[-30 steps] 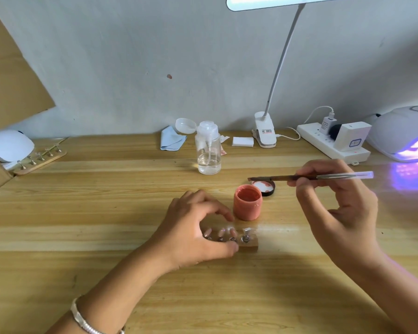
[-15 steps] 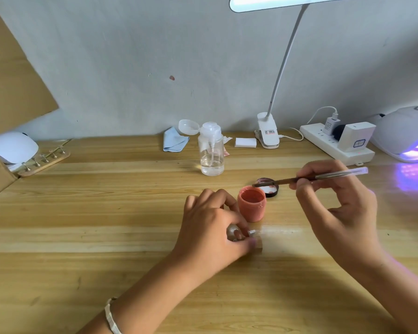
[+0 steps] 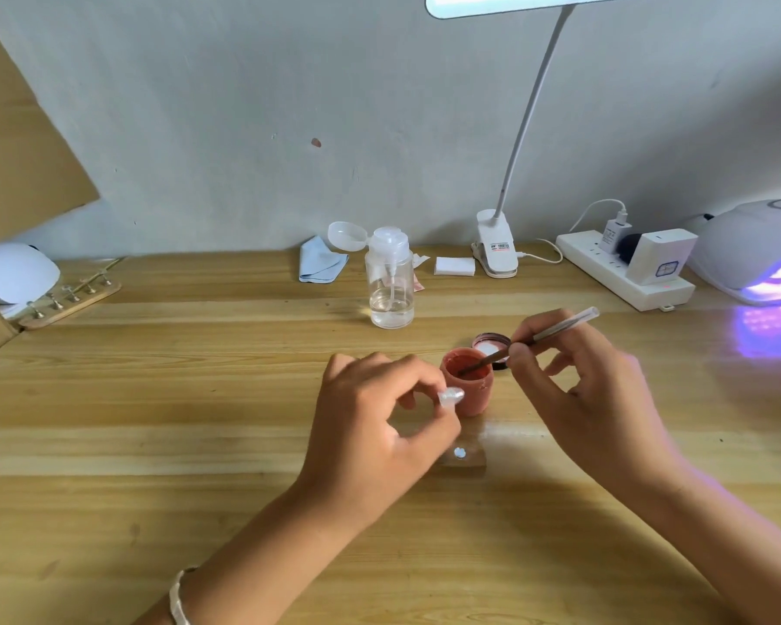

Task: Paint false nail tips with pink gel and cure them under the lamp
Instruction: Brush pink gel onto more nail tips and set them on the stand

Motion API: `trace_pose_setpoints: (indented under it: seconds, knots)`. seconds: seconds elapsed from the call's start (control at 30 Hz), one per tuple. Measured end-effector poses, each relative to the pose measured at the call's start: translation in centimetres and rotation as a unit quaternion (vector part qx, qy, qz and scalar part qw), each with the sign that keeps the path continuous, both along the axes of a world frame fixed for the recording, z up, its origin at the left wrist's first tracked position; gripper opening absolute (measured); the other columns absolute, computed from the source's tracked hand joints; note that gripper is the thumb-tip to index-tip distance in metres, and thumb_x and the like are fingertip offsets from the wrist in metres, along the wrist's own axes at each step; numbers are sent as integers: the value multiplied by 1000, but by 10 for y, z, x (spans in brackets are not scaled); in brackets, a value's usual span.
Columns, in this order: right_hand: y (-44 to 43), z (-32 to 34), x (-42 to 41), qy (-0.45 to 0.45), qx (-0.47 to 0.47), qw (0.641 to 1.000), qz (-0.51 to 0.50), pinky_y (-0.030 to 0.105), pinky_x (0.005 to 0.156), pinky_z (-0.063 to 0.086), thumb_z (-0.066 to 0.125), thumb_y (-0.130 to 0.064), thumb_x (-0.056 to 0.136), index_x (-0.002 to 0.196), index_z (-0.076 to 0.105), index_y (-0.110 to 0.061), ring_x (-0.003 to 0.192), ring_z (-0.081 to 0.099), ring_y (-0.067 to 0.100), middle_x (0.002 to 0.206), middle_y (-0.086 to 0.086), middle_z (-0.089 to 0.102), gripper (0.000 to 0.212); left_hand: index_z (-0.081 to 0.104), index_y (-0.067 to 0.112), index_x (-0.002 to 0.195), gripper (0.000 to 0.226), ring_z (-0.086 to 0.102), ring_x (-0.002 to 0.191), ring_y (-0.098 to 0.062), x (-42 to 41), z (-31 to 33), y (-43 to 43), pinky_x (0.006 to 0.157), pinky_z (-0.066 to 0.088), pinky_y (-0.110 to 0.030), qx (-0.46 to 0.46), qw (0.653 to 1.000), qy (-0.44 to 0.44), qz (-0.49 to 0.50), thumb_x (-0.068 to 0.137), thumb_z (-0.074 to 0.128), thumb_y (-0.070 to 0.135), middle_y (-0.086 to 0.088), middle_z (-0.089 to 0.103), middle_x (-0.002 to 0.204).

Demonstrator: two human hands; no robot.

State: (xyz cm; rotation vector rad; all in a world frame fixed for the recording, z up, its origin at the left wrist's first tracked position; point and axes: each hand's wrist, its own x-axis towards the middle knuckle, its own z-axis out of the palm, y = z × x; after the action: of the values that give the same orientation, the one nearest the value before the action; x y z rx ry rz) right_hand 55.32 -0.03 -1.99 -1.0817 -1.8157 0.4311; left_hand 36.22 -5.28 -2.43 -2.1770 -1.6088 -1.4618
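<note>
A single head-worn camera looks forward and down at the wooden table (image 3: 109, 421) from close above (wide-angle), facing the grey wall (image 3: 244, 106) behind it.

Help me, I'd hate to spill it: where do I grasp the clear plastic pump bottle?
Grip the straight cylindrical body of the clear plastic pump bottle, coming from the right: it stands upright, and its open flip cap juts left.

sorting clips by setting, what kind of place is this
Likely a home nail-art desk: a glowing curing lamp, an open pink gel pot, a wooden nail-tip stand at the left.
</note>
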Motion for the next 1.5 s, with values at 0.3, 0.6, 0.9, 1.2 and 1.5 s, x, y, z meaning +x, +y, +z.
trace_pose_setpoints:
  seconds: [0.3,0.6,0.9,1.2,1.5]
  knots:
    - [0,-1,-1,-34,-11,999,-11,24,65,40,60,-32,90,88,55,-45,84,56,3,88,-19,64,14,78,19,87,9,64,83,-26,-14,-2,7,53,48,-8,-111,952,-281,-49,82,79,12,1,74,86]
    - [3,5,7,176,15,984,27,11,66,46,62,-3,96,88,61,-28,80,69,8,81,-15,69,26,79,14,84,9,63,87,-28,-16,-3,9,52,49,-9,-154,929,-328,-74,78,81,8,0,75,86]
    - [3,12,10,345,-37,930,120,23,68,50,56,-9,87,89,63,-17,75,64,11,74,-8,67,11,80,13,90,7,58,57,-11,-16,-8,9,42,45,-24,-187,914,-340,-114,83,78,13,-10,73,82]
    - [-3,12,4,331,-46,928,165,24,68,49,55,-8,88,87,65,-19,75,63,13,76,-7,68,15,81,15,89,7,63,67,-2,-17,-10,11,57,48,-13,-171,929,-300,-134,82,78,15,5,76,80]
    - [-2,10,4,321,-64,929,174,24,69,49,57,-11,88,82,71,-26,78,62,18,75,-2,68,22,80,16,91,18,62,67,-5,-17,-10,11,55,45,-14,-182,916,-321,-156,78,77,28,0,77,86]
